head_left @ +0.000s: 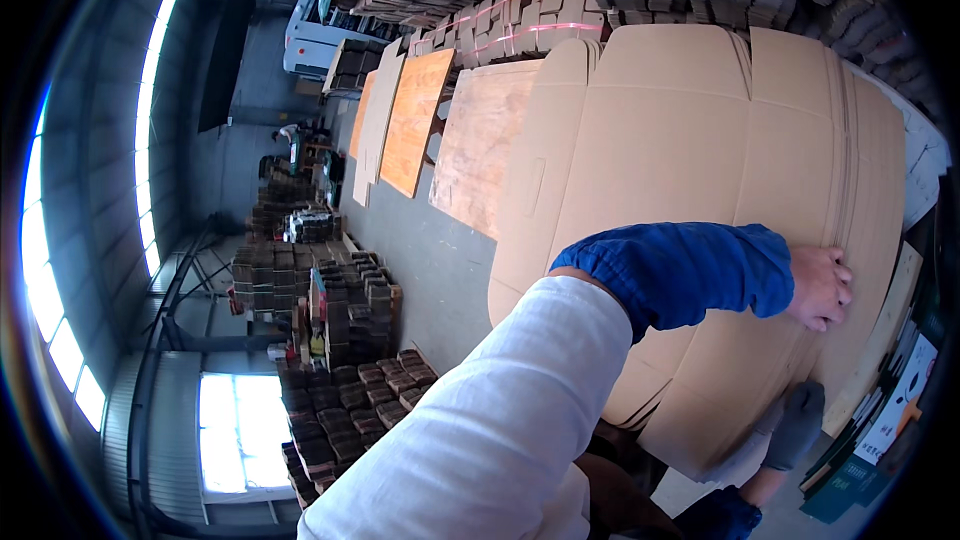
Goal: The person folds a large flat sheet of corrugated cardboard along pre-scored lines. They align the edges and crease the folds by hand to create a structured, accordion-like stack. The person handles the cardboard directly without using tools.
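A large flattened cardboard box (660, 140), brown with creases and slots, lies before me, with more sheet edges showing under it. My left arm, in a white sleeve with a blue sleeve cover, reaches across it. Bare and palm down, my left hand (820, 288) rests on the board near its right-hand creases, fingers slightly bent and apart. Lower down, my right hand (797, 427) wears a grey glove and is closed at the cardboard's near edge; its fingertips are partly hidden.
Wooden boards (415, 120) stand beyond the cardboard over a grey floor (425, 250). Strapped cardboard stacks (540, 20) line the back. Dark bundled stacks (350, 410) fill the left. Printed green and white cartons (880, 430) lie at right. Another person (290, 135) is far off.
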{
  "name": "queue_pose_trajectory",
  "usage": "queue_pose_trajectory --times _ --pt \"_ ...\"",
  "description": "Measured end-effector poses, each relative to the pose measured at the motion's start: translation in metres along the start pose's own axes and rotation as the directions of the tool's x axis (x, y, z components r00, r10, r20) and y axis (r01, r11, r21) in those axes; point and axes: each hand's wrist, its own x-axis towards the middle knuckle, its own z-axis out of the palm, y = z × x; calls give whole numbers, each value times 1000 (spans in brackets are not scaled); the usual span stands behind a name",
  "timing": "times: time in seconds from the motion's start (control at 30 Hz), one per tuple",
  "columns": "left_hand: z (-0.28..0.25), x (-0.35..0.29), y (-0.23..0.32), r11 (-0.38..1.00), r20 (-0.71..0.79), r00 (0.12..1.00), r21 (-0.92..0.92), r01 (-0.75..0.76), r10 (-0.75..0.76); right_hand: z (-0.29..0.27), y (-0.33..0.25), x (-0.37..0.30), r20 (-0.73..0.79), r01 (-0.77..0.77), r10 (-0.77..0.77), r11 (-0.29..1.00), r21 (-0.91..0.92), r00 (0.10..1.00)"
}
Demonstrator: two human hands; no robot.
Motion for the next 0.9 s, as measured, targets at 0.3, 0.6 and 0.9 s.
queue_pose_trajectory --times 0.3,0.6,0.9 --pt "2 -5 -4 988 55 995 131 -87 80 18 -47 -24 -127 19 -24 999 -41 992" --pt "-64 -5 3 995 312 949 -95 -11 40 12 -70 -11 -152 -78 95 990 117 984" --pt "-80 6 9 998 353 934 -56 -33 50 14 -97 -27 -242 -77 41 987 -143 969"
